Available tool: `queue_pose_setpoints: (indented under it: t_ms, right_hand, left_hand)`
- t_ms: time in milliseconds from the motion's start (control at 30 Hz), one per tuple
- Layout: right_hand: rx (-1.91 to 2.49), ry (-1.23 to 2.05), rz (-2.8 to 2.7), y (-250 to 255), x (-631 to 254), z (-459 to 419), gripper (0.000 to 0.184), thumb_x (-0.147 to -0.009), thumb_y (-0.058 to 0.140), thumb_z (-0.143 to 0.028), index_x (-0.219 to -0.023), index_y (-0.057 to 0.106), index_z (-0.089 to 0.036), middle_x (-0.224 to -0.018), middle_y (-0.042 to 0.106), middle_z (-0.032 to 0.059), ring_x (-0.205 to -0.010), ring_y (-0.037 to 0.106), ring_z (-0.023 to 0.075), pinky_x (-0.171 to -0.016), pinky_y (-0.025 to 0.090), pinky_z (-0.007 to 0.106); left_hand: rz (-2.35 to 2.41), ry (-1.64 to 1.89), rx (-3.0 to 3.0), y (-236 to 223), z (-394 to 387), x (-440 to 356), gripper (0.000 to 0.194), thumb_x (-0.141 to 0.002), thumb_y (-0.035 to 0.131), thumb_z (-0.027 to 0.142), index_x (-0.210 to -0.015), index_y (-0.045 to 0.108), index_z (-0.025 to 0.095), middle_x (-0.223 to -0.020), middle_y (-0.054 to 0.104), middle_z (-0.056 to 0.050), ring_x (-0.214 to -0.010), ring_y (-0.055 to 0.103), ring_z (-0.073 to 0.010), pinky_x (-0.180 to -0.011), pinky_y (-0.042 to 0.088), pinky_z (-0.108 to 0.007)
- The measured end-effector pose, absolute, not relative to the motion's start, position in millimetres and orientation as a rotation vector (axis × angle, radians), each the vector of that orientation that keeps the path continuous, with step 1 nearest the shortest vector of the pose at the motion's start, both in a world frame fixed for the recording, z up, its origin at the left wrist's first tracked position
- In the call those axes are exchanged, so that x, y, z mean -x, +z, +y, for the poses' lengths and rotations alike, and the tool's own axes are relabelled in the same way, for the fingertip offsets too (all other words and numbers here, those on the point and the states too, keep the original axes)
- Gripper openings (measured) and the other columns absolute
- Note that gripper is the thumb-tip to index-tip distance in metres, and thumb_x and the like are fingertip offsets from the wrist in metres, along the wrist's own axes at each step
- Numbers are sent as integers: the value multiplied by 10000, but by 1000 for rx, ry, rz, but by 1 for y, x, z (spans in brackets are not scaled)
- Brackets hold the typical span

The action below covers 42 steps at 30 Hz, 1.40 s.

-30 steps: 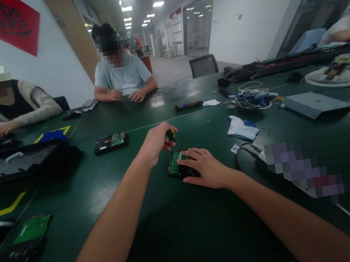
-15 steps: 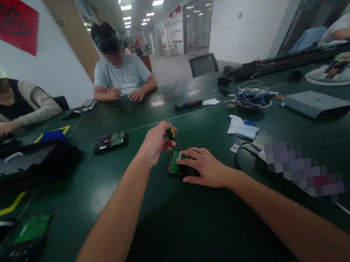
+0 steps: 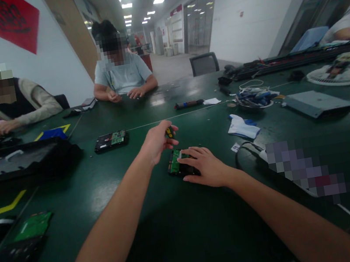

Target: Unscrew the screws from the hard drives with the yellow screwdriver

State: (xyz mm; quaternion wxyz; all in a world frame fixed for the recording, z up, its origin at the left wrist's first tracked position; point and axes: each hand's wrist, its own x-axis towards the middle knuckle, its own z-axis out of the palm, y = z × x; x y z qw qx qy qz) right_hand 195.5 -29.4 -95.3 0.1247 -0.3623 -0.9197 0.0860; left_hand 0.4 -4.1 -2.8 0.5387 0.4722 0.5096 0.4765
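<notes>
A hard drive (image 3: 175,165) with a green circuit board lies flat on the dark green table in front of me. My right hand (image 3: 202,164) holds it, fingers across the board and thumb along the near edge, covering its right part. Just above its far left corner, my left hand (image 3: 159,140) is closed round a screwdriver (image 3: 169,132) with a black-and-yellow handle. The shaft and tip of that tool do not show clearly. Farther left, a second hard drive (image 3: 110,141) lies board side up.
More drives and a green board (image 3: 32,226) lie at lower left, below a black tray (image 3: 23,159). To the right are a glove (image 3: 243,128), a power strip (image 3: 300,168), a bowl of cables (image 3: 254,97) and a grey metal case (image 3: 318,103). Several people sit around the table.
My left hand has turned the screwdriver handle slightly in its fingers. The right hand and the hard drive stay in place. The person opposite has lowered one hand.
</notes>
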Motion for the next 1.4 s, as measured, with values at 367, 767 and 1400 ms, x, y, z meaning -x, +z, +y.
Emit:
queue_pose_setpoints:
  t_ms: [367,767,1400]
  right_hand:
    - [1031,230,-2665,-99,-196,-28,634,-948,693,-549,-1504,580,-267,-1605,486,131,-1474,406,414,-1179,345,619]
    - [1036,226,-2664,-99,-196,-29,644,-946,696,-551,-1508,579,-259,-1609,483,136,-1472,412,419,-1183,342,625]
    - [1038,233,-2658,-99,-196,-29,629,-945,694,-550,-1506,579,-288,-1603,489,126,-1477,411,408,-1184,340,629]
  left_hand:
    - [1160,1124,-1226,-5,-5,-1,210,-909,623,353,-872,650,149,-880,696,-63,-530,626,-98,-478,424,-222]
    - [1119,1095,-1152,-7,-3,-2,204,-906,583,367,-882,622,168,-898,735,-85,-505,629,-127,-472,456,-250]
    - [1195,1120,-1245,0,-8,-2,208,-922,589,339,-903,674,150,-895,686,-63,-516,629,-91,-443,393,-208]
